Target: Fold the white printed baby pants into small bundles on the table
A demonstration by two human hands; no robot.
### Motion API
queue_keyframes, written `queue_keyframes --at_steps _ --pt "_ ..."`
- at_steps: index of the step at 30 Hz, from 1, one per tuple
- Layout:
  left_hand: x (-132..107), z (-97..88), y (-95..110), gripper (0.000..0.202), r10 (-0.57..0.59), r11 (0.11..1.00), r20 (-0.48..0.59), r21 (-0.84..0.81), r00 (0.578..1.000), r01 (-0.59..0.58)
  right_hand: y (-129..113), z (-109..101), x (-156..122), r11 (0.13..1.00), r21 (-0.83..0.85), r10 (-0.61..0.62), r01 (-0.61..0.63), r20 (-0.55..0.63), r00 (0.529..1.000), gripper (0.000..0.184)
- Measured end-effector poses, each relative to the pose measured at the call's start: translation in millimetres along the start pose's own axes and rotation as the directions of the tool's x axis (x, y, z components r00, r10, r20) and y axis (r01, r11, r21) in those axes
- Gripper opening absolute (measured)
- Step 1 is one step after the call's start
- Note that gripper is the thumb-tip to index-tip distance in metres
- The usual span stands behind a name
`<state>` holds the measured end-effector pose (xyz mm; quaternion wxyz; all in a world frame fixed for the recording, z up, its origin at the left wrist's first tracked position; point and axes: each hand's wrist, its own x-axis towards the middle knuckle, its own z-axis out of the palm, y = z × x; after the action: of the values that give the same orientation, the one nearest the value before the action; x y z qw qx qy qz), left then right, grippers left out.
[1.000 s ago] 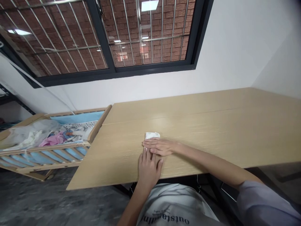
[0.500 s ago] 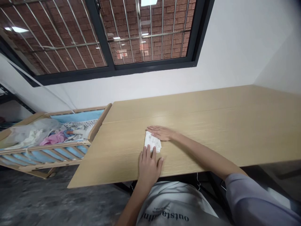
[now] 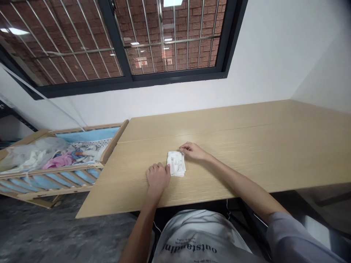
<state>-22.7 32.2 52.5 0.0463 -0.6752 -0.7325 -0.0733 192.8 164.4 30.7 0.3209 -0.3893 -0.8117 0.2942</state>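
A small white folded cloth [image 3: 176, 164] with faint grey print lies flat on the wooden table [image 3: 241, 146], its lower edge showing layers. At its upper right corner is my right hand [image 3: 192, 151], thumb and fingers pinched together on the cloth's edge. My left hand [image 3: 158, 176] rests on the table at the cloth's left side. Its fingers are bent and the thumb stands apart from them, beside or touching the cloth's left edge. Nothing shows in the left hand.
Left of the table stands a wooden crib [image 3: 114, 142] with blue lining, holding a clear plastic bag [image 3: 41, 148], a pink cloth [image 3: 59, 160] and other fabrics. A barred window [image 3: 175, 77] is in the white wall behind. The table's front edge runs close to my body.
My left hand has moved left off the cloth's lower edge, and its fingers have bent. My right hand, flat on the cloth's top before, now pinches at the upper right corner.
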Motion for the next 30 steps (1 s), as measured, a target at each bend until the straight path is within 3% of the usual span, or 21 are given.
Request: queue_keyframes --at_steps 6,12,19,23,25,28,30 --pt "12 5.3 7 0.045 0.055 0.996 0.082 -0.068 0.995 -0.050 -5 10 -5 0.997 0.049 0.051 -0.054 0.058 0.997 0.030" --pt "12 0.7 2 0.036 0.116 0.982 0.112 -0.163 0.987 -0.096 -11 16 -6 0.999 -0.023 0.041 -0.042 -0.021 0.999 0.021" --pt "-3 -17.9 -19 0.029 0.159 0.930 0.086 -0.346 0.984 -0.120 -43 17 -11 0.979 0.154 0.135 -0.137 0.026 0.991 0.013" --pt "-29 -49.6 -48 0.032 0.189 0.794 0.021 -0.591 0.982 -0.141 -85 19 -22 0.905 0.399 0.106 -0.148 0.126 0.986 0.013" --pt "-48 -70.4 -71 0.038 0.202 0.762 0.049 -0.635 0.978 -0.126 -109 29 -30 0.846 0.510 0.073 -0.156 0.179 0.981 0.014" --pt "-83 -96.4 -113 0.044 0.200 0.787 0.194 -0.615 0.960 -0.040 -144 60 -45 0.731 0.651 0.005 -0.204 0.294 0.956 0.024" --pt "-107 -103.3 -142 0.048 0.181 0.830 0.332 -0.556 0.926 0.037 -164 90 -55 0.640 0.725 -0.049 -0.254 0.369 0.928 0.037"
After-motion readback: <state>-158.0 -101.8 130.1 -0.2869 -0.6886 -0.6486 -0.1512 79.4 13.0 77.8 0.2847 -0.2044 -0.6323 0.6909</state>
